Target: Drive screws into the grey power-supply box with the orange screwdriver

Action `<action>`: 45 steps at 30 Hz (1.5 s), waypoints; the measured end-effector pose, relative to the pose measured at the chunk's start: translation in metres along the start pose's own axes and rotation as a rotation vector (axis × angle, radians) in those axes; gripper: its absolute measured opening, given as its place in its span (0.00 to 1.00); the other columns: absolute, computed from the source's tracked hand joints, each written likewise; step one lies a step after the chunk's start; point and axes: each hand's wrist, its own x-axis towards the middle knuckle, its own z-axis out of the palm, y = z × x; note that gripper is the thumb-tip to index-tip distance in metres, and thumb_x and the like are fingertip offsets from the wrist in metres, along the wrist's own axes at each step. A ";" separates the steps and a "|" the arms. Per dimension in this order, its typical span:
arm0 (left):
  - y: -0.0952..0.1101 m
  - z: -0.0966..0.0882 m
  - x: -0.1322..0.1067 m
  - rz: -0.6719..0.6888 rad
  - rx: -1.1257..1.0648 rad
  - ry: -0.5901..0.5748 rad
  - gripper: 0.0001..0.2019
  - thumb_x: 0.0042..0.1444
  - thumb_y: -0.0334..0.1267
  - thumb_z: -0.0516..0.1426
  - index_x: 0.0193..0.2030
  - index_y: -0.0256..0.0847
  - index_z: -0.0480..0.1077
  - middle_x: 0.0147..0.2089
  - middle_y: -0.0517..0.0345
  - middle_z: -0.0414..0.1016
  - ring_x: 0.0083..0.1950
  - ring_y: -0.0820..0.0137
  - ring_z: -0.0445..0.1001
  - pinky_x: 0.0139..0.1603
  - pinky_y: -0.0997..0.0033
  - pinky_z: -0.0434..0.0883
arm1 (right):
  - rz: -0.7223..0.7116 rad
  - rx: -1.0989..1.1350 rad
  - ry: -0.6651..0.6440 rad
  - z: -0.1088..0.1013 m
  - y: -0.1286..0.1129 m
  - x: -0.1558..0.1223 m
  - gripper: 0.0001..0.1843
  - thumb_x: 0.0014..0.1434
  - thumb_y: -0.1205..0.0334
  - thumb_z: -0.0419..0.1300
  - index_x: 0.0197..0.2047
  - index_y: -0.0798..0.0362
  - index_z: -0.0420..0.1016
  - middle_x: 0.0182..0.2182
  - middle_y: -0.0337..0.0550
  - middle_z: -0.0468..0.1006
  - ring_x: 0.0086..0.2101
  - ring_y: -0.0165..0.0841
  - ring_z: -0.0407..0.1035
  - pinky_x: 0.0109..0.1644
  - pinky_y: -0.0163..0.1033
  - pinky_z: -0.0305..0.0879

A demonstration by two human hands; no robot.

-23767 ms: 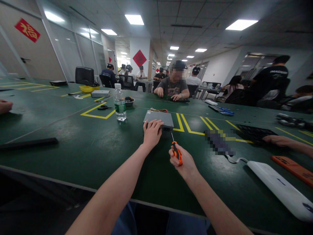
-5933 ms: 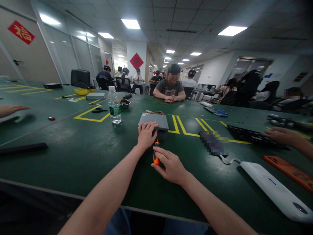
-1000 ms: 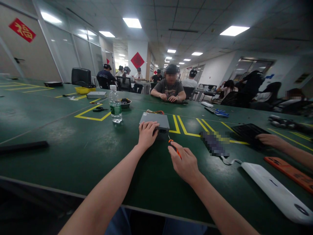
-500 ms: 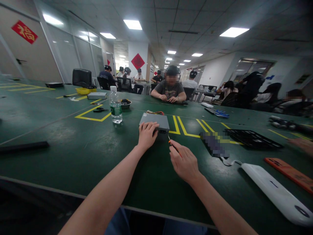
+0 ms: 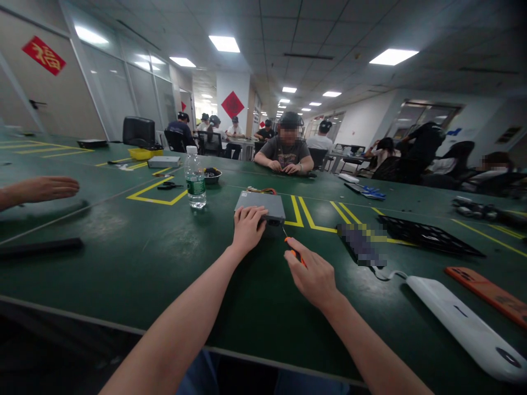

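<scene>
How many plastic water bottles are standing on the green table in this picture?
1. The water bottle stands upright on the green table, to the left of the grey box under the left hand. Distant tables may hide others.

Grey box (image 5: 263, 204) — orange screwdriver (image 5: 295, 254) — green table (image 5: 123, 258), yellow lines.

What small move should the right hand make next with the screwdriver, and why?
Probably ease the screwdriver tip slightly forward against the near side of the box. The right hand grips the orange handle, the shaft points at its near right corner, seemingly just short of it, and the left hand lies on top, bracing the box.
</scene>
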 end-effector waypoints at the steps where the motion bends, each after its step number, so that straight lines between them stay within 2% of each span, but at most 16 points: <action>1: 0.000 0.000 0.000 -0.003 0.001 -0.004 0.13 0.57 0.36 0.51 0.49 0.50 0.66 0.55 0.63 0.69 0.58 0.66 0.60 0.63 0.57 0.47 | 0.007 -0.019 0.015 0.000 0.002 -0.001 0.07 0.57 0.71 0.55 0.40 0.52 0.67 0.44 0.50 0.74 0.37 0.32 0.71 0.40 0.34 0.65; 5: 0.000 0.000 0.000 -0.007 0.003 -0.012 0.13 0.57 0.36 0.51 0.49 0.49 0.66 0.55 0.62 0.69 0.58 0.65 0.61 0.63 0.56 0.48 | 0.039 -0.024 0.047 0.001 0.005 -0.002 0.03 0.57 0.67 0.58 0.36 0.53 0.68 0.39 0.49 0.76 0.35 0.32 0.71 0.41 0.36 0.65; 10: 0.000 0.001 0.000 0.004 -0.010 0.011 0.13 0.57 0.35 0.51 0.49 0.50 0.66 0.54 0.63 0.69 0.58 0.66 0.61 0.63 0.57 0.47 | 0.028 0.012 0.010 0.001 -0.003 -0.001 0.06 0.56 0.71 0.55 0.39 0.56 0.67 0.47 0.59 0.70 0.45 0.38 0.68 0.46 0.40 0.65; 14: -0.001 0.001 0.000 0.006 -0.008 0.015 0.13 0.57 0.36 0.52 0.49 0.50 0.66 0.54 0.63 0.69 0.57 0.66 0.61 0.63 0.57 0.48 | -0.052 -0.029 -0.005 0.003 -0.004 0.000 0.09 0.57 0.74 0.52 0.39 0.53 0.69 0.46 0.53 0.72 0.46 0.36 0.69 0.44 0.37 0.65; 17: -0.001 0.002 0.000 0.003 -0.006 0.013 0.13 0.57 0.36 0.51 0.49 0.50 0.66 0.55 0.63 0.69 0.58 0.66 0.61 0.63 0.57 0.47 | -0.047 -0.039 0.011 0.002 -0.004 0.001 0.08 0.57 0.73 0.53 0.37 0.51 0.69 0.45 0.51 0.73 0.47 0.36 0.68 0.45 0.39 0.65; 21: 0.000 0.003 0.000 0.002 -0.010 0.016 0.13 0.57 0.36 0.51 0.49 0.50 0.66 0.54 0.63 0.69 0.57 0.66 0.61 0.63 0.57 0.47 | -0.016 -0.006 -0.014 0.002 -0.007 0.002 0.07 0.57 0.71 0.53 0.37 0.52 0.68 0.46 0.53 0.71 0.49 0.37 0.66 0.50 0.45 0.64; 23: 0.000 0.003 0.000 -0.002 -0.010 0.015 0.13 0.56 0.36 0.52 0.49 0.50 0.66 0.54 0.63 0.69 0.57 0.66 0.61 0.63 0.57 0.47 | -0.012 -0.006 -0.029 0.003 -0.007 0.002 0.08 0.57 0.72 0.52 0.38 0.53 0.68 0.47 0.54 0.70 0.50 0.38 0.65 0.50 0.45 0.64; 26: 0.000 0.002 0.000 -0.002 -0.006 0.005 0.14 0.56 0.35 0.52 0.49 0.50 0.65 0.55 0.63 0.69 0.58 0.66 0.61 0.63 0.57 0.47 | -0.029 -0.040 -0.013 0.004 -0.004 -0.001 0.10 0.57 0.74 0.51 0.39 0.52 0.68 0.46 0.51 0.72 0.47 0.35 0.68 0.48 0.40 0.65; 30: 0.001 0.002 0.000 -0.008 -0.006 0.002 0.14 0.56 0.35 0.51 0.49 0.51 0.65 0.55 0.63 0.69 0.58 0.66 0.61 0.63 0.58 0.47 | -0.018 -0.073 0.032 0.003 0.002 -0.003 0.04 0.58 0.67 0.56 0.38 0.52 0.70 0.39 0.48 0.76 0.37 0.31 0.72 0.47 0.38 0.65; 33: 0.001 0.002 0.000 -0.002 -0.017 0.003 0.14 0.57 0.36 0.51 0.49 0.51 0.65 0.55 0.63 0.69 0.58 0.66 0.61 0.63 0.57 0.47 | 0.008 -0.053 -0.012 0.001 0.000 -0.001 0.04 0.59 0.64 0.56 0.38 0.54 0.70 0.41 0.51 0.75 0.40 0.34 0.71 0.48 0.41 0.64; 37: 0.001 0.000 0.000 -0.019 -0.011 -0.013 0.14 0.57 0.36 0.51 0.50 0.51 0.66 0.55 0.62 0.69 0.58 0.65 0.61 0.63 0.56 0.47 | 0.046 -0.002 -0.072 -0.003 -0.010 0.002 0.09 0.58 0.66 0.53 0.42 0.59 0.69 0.49 0.61 0.69 0.47 0.40 0.67 0.49 0.44 0.63; 40: 0.001 -0.001 0.001 -0.018 0.005 -0.024 0.15 0.57 0.36 0.51 0.50 0.50 0.66 0.55 0.62 0.69 0.57 0.64 0.61 0.62 0.56 0.48 | 0.005 0.014 -0.134 -0.003 -0.015 0.000 0.09 0.60 0.67 0.51 0.43 0.57 0.69 0.48 0.59 0.70 0.47 0.39 0.67 0.51 0.43 0.62; 42: 0.002 -0.002 0.000 -0.012 0.010 -0.022 0.15 0.57 0.35 0.51 0.51 0.50 0.65 0.55 0.63 0.69 0.57 0.64 0.61 0.62 0.56 0.49 | 0.070 0.030 -0.180 -0.003 -0.016 -0.004 0.09 0.61 0.65 0.51 0.42 0.54 0.70 0.47 0.55 0.72 0.44 0.37 0.69 0.49 0.41 0.63; 45: 0.003 -0.004 0.000 -0.009 0.014 -0.013 0.14 0.57 0.35 0.50 0.50 0.50 0.66 0.55 0.62 0.69 0.56 0.64 0.62 0.61 0.56 0.50 | 0.241 0.050 -0.201 -0.003 -0.014 -0.011 0.10 0.62 0.63 0.50 0.43 0.54 0.70 0.44 0.53 0.73 0.36 0.34 0.71 0.42 0.38 0.65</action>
